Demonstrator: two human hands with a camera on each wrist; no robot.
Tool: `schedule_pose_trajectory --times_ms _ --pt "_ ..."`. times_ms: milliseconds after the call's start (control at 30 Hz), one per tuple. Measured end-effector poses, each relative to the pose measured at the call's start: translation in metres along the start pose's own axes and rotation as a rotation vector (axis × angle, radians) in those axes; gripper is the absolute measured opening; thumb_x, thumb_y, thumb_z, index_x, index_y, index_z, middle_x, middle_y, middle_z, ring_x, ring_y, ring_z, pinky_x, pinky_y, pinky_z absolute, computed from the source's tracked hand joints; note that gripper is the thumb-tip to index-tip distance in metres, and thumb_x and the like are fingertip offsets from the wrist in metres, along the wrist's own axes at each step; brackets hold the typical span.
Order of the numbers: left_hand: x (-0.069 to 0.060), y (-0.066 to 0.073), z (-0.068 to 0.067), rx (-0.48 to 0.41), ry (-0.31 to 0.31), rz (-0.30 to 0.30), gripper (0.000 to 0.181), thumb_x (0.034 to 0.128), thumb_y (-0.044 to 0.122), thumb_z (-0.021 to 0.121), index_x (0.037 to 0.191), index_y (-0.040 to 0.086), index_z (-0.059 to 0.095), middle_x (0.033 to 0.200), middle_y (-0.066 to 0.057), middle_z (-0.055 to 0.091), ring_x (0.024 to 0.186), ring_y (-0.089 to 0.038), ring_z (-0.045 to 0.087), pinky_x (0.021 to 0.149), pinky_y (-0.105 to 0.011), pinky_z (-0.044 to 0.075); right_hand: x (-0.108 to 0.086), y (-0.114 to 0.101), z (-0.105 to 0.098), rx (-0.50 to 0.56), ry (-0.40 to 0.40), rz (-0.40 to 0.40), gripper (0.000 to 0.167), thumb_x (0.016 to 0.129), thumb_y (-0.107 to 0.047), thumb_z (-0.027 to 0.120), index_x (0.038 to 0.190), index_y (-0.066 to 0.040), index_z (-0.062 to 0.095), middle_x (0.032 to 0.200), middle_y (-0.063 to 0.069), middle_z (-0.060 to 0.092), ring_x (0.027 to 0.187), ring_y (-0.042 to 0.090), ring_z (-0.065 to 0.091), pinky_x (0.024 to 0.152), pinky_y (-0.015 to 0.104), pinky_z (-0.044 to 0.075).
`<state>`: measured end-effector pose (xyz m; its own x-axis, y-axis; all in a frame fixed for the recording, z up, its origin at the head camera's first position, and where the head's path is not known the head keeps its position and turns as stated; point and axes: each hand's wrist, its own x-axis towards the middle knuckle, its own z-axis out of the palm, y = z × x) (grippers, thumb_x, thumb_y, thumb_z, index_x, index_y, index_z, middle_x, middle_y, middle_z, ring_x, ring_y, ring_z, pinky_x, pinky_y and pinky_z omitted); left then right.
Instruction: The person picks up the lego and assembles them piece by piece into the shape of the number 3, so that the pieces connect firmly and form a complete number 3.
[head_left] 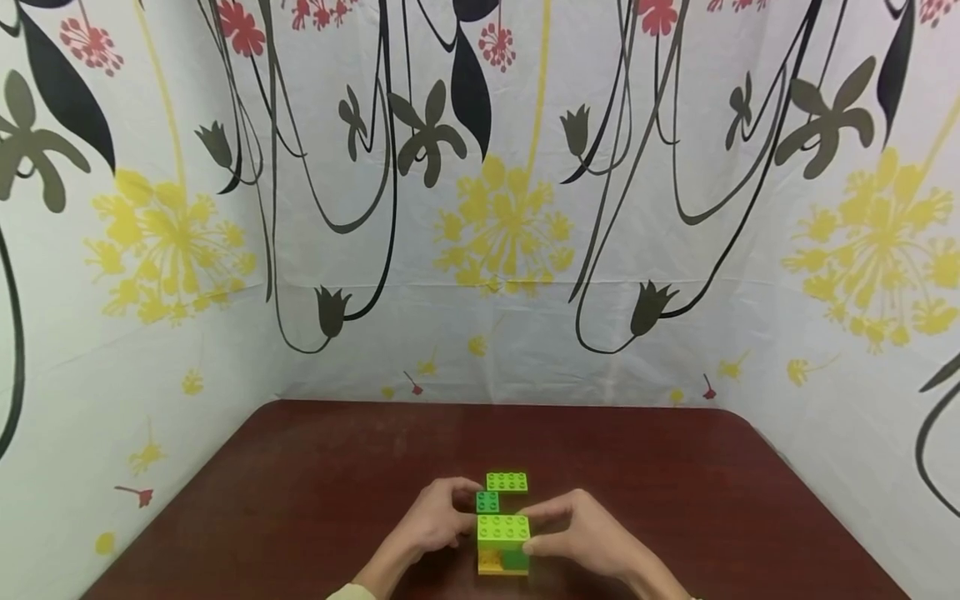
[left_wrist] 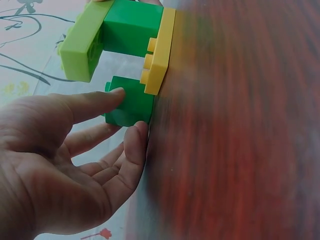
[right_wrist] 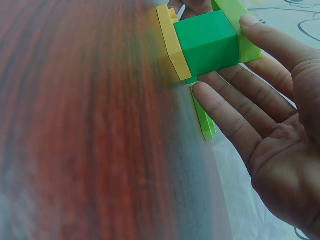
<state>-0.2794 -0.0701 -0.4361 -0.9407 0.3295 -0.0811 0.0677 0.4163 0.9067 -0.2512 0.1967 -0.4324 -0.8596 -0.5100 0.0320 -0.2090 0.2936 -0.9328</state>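
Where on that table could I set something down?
The table is bare left of the left hand, right of the right hand, and behind the far lime brick up to the flowered cloth. Between the hands it's crowded: brick stack, small green brick.

Small screened-off booth; can't tell if it's in a home or a lab. White, creased, fabric-like sheeting (head_left: 525, 371) walls off left, back and right of frame, printed with yellow flower heads (head_left: 510, 221) and dark leaves (head_left: 472, 92). Reddish-brown wood-grain table (head_left: 360, 467), rounded far corners, fills bottom centre between them.
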Motion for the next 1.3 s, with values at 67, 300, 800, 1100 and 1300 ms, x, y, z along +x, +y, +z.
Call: schedule_pose_trajectory --times_ms 67,300,800,1100,1300 --pt "-0.0002 -0.0001 0.0000 0.000 -0.002 -0.006 0.036 0.0932 0.002 0.073 0.129 0.006 0.071 0.115 -0.011 0.072 0.069 -0.016 0.066 0.054 -0.031 0.053 -0.0001 0.0006 0.0008 0.005 0.000 0.000 0.034 0.093 -0.020 0.083 0.124 -0.008 0.078 0.117 0.014 0.079 0.094 0.019 0.077 0.077 0.029 0.061" --pt "-0.0015 -0.0012 0.0006 -0.001 0.003 -0.011 0.031 0.0941 0.002 0.072 0.125 0.007 0.072 0.112 -0.010 0.073 0.071 -0.017 0.067 0.055 -0.032 0.054 -0.0002 0.0029 0.0029 0.013 -0.001 -0.003 0.033 0.094 -0.019 0.082 0.124 -0.008 0.078 0.117 0.014 0.079 0.092 0.018 0.078 0.076 0.028 0.061" --pt "-0.0014 -0.0022 -0.0010 -0.009 0.017 0.007 0.032 0.0952 0.005 0.074 0.127 0.006 0.072 0.111 -0.012 0.071 0.074 -0.018 0.067 0.056 -0.034 0.056 -0.0004 0.0034 0.0022 0.000 -0.003 -0.016 0.034 0.092 -0.024 0.083 0.123 -0.009 0.079 0.114 0.009 0.081 0.093 0.017 0.078 0.078 0.027 0.061" --pt "-0.0067 0.0017 -0.0051 -0.028 0.019 0.019 0.035 0.0961 0.008 0.076 0.130 0.006 0.071 0.109 -0.011 0.070 0.075 -0.018 0.068 0.055 -0.035 0.056 -0.0002 0.0034 0.0030 0.002 -0.006 -0.031 0.034 0.093 -0.021 0.083 0.124 -0.008 0.079 0.116 0.012 0.080 0.093 0.017 0.078 0.077 0.027 0.061" --pt "-0.0080 0.0058 -0.0078 -0.031 0.015 0.029 0.036 0.0954 0.015 0.079 0.130 0.008 0.071 0.109 -0.011 0.070 0.071 -0.019 0.065 0.055 -0.034 0.056 0.0007 0.0044 0.0002 -0.022 -0.002 -0.040 0.033 0.093 -0.022 0.082 0.124 -0.010 0.079 0.118 0.011 0.079 0.096 0.015 0.078 0.078 0.027 0.062"
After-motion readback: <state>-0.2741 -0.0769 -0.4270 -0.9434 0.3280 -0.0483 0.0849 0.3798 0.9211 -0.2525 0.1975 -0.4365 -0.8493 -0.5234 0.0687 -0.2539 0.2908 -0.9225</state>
